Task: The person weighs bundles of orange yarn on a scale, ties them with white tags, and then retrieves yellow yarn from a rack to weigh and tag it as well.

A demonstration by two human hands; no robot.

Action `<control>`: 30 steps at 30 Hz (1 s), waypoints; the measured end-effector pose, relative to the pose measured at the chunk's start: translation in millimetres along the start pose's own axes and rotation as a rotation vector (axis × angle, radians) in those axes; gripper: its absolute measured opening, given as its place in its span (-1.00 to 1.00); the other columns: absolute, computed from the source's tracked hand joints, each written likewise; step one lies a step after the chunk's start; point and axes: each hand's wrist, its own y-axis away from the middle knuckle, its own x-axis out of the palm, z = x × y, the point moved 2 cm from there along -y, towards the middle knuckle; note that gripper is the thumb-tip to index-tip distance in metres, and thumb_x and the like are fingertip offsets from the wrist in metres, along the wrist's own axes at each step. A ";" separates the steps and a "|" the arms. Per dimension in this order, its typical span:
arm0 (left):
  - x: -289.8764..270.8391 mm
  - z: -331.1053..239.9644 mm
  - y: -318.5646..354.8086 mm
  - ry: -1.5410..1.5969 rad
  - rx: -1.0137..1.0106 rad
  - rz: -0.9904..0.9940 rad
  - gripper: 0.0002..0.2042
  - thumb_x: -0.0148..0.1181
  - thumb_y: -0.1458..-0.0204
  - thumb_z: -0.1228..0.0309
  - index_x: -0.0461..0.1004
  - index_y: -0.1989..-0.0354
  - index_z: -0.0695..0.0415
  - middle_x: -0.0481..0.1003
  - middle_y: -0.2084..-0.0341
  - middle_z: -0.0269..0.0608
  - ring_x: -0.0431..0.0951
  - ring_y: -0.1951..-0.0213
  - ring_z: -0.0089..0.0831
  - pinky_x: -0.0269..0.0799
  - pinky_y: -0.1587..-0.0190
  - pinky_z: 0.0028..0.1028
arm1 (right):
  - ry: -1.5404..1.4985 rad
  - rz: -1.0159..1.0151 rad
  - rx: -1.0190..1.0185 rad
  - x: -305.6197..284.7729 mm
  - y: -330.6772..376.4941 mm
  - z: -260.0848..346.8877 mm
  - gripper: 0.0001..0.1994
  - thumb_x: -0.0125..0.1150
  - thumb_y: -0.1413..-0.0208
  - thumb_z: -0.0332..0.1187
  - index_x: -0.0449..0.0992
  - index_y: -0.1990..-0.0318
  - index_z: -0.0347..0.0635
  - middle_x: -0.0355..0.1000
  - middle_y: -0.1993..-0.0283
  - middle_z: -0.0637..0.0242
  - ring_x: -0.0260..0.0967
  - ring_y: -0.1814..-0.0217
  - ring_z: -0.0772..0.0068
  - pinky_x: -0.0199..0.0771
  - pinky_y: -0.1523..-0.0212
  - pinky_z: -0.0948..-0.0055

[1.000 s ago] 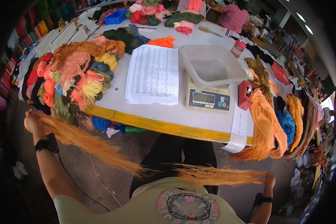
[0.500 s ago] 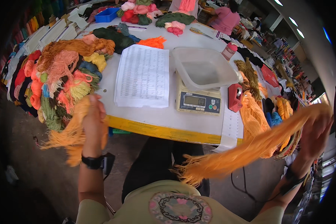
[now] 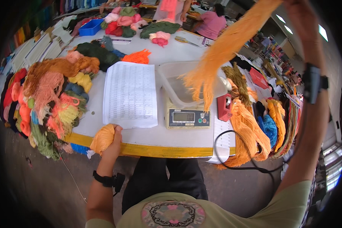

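Note:
My right hand is raised high at the upper right, closed on one end of a light orange yarn hank. The hank slants down to the left, and its loose ends hang in front of a clear plastic tub. That tub sits on a digital scale. At the table's yellow front edge, my left hand is closed around a bunched light orange yarn bundle. Printed sheets lie just beyond my left hand.
Mixed yarn hanks heap up on the left. More orange hanks hang over the right edge beside a red device and a paper strip. A black cable loops there. Farther off are a blue bin and a person in pink.
My right hand has swung up, lifting its hank from below the table edge to above the tub. My left hand has moved right, its yarn now bunched up. The view has shifted.

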 end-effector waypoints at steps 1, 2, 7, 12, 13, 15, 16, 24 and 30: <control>-8.4 0.6 3.6 -0.069 0.014 -0.056 -0.85 0.06 -0.22 0.41 0.43 0.38 0.19 0.26 0.74 -0.47 0.21 0.67 -0.70 0.12 0.60 -0.61 | 0.021 0.018 0.062 11.3 21.5 -48.1 -0.78 0.01 -0.28 -0.22 0.41 0.11 -0.17 0.44 0.08 0.25 0.37 -0.10 0.29 0.35 -0.18 0.27; -12.3 3.1 4.2 -0.036 0.001 -0.055 -0.85 0.06 -0.22 0.41 0.43 0.38 0.18 0.26 0.74 -0.47 0.21 0.66 -0.71 0.12 0.59 -0.62 | 0.080 0.049 0.136 26.3 39.7 -82.4 -0.73 -0.05 -0.31 -0.21 0.39 0.04 -0.22 0.42 0.04 0.24 0.35 -0.10 0.30 0.31 -0.20 0.32; -6.2 -5.3 5.3 -0.017 -0.054 -0.032 -0.85 0.07 -0.22 0.39 0.43 0.36 0.18 0.26 0.74 -0.47 0.21 0.65 -0.71 0.13 0.56 -0.63 | 0.557 -0.044 0.574 128.8 184.0 -178.9 -0.75 0.15 -0.15 -0.30 0.46 0.10 -0.26 0.51 0.26 0.18 0.45 0.21 0.30 0.37 0.15 0.35; -6.4 -40.2 14.7 0.006 -0.076 -0.016 -0.75 0.02 -0.26 0.25 0.44 0.34 0.16 0.30 0.74 -0.45 0.22 0.66 -0.72 0.12 0.57 -0.64 | 1.022 0.110 0.463 189.4 255.3 -144.6 -0.78 0.22 -0.03 -0.42 0.41 0.16 -0.20 0.42 0.31 0.18 0.38 0.30 0.09 0.16 0.06 0.18; -2.4 -51.4 20.1 0.006 -0.070 -0.009 -0.75 0.02 -0.26 0.25 0.44 0.34 0.16 0.30 0.74 -0.45 0.22 0.66 -0.72 0.12 0.57 -0.64 | 1.011 0.021 0.455 198.7 260.5 -135.2 -0.73 0.25 -0.01 -0.46 0.42 0.11 -0.22 0.42 0.26 0.20 0.37 0.30 0.13 0.20 0.07 0.20; 7.2 -71.7 41.9 0.501 -0.244 0.228 -0.67 -0.05 -0.28 0.12 0.44 0.26 0.17 0.38 0.73 -0.39 0.23 0.69 -0.69 0.12 0.60 -0.65 | 0.924 -0.203 0.500 218.5 265.5 -118.6 -0.71 0.27 0.00 -0.50 0.43 0.09 -0.22 0.40 0.22 0.24 0.35 0.30 0.19 0.26 0.15 0.28; 5.3 -78.5 47.5 0.568 -0.155 0.488 -0.61 -0.10 -0.29 0.07 0.41 0.13 0.19 0.53 0.57 -0.26 0.41 0.58 -0.61 0.26 0.50 -0.62 | 0.822 -0.413 0.537 227.8 269.8 -111.2 -0.69 0.28 0.01 -0.54 0.45 0.07 -0.22 0.39 0.17 0.27 0.33 0.31 0.25 0.32 0.23 0.37; 79.9 -109.5 68.1 0.615 0.007 0.675 -0.59 0.02 -0.26 0.27 0.33 -0.18 0.27 0.29 -0.23 0.03 0.26 -0.28 -0.27 0.23 -0.25 -0.33 | -0.229 -0.287 0.847 319.4 268.9 -76.7 -0.84 0.27 -0.12 -0.51 0.51 0.15 -0.24 0.35 0.16 0.44 0.23 0.33 0.70 0.25 0.37 0.68; 83.9 -107.0 73.9 0.432 -0.041 0.756 -0.51 0.04 -0.25 0.28 0.22 -0.28 0.31 0.26 -0.27 -0.03 0.28 -0.26 -0.36 0.16 -0.28 -0.39 | -0.341 -0.365 0.764 325.3 281.1 -88.3 -0.88 0.21 -0.14 -0.57 0.49 0.16 -0.27 0.35 0.15 0.40 0.33 0.19 0.63 0.37 0.22 0.63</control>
